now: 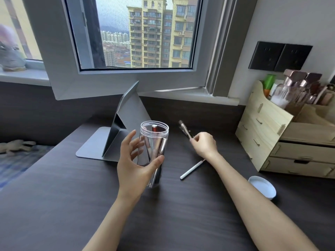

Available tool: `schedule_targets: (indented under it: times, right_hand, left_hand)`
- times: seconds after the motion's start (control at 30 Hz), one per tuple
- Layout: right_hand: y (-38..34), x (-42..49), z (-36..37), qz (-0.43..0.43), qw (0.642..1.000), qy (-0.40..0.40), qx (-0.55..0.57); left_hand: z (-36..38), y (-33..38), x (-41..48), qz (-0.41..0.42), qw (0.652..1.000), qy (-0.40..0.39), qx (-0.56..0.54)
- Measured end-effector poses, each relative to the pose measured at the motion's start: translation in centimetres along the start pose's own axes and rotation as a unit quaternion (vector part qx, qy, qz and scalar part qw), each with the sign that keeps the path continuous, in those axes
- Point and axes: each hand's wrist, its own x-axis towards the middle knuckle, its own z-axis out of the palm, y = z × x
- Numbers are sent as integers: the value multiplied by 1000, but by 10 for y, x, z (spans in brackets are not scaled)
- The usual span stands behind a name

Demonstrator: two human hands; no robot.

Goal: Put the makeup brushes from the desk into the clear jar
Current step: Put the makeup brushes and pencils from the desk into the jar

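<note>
A clear jar (154, 140) stands upright on the dark desk (72, 196) with its mouth open, and several brush handles lean inside it. My left hand (135, 165) wraps around the jar's near side, thumb on its right wall. My right hand (204, 144) is raised to the right of the jar and pinches a makeup brush (184, 129), blurred and slanting up to the left, close to the jar's rim. A white-handled brush (191, 169) lies on the desk below my right wrist.
The jar's white lid (262, 187) lies on the desk at the right. A wooden drawer organiser (290, 134) with bottles fills the right side. A grey folding stand (119, 127) sits behind the jar, under an open window sash (126, 80).
</note>
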Motion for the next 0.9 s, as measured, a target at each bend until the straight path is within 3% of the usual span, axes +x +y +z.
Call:
schedule_targets:
  times: [0.07,0.13,0.2,0.27,0.33,0.4,0.5,0.7,0.9]
  right_hand:
    - [-10,-16,-18,9,974,-8,228]
    - [-22,-37,-40,-2,902,-27,431]
    - [-32,-59,-63,-37,830,-52,553]
    - [-41,-80,-84,-88,797,-76,593]
    - [-49,-98,-97,-151,824,-90,538]
    - [-50,-112,-99,-200,890,-70,403]
    - [-45,-122,-91,-210,947,-21,243]
    - [-30,-120,-81,-153,925,34,346]
    - [-23,-127,-71,-146,955,26,255]
  left_hand:
    - [0,1,-1,11,1000,1,9]
    - [1,3,-2,23,999,1,23]
    - [1,4,-3,44,998,-4,43]
    - [2,5,-5,87,993,-16,73]
    - [3,6,-7,135,983,-42,116]
    - [5,8,-8,169,971,-70,155]
    - [6,9,-10,177,965,-113,156]
    - [5,11,-11,184,955,-176,154]
    - [7,11,-12,178,960,-172,128]
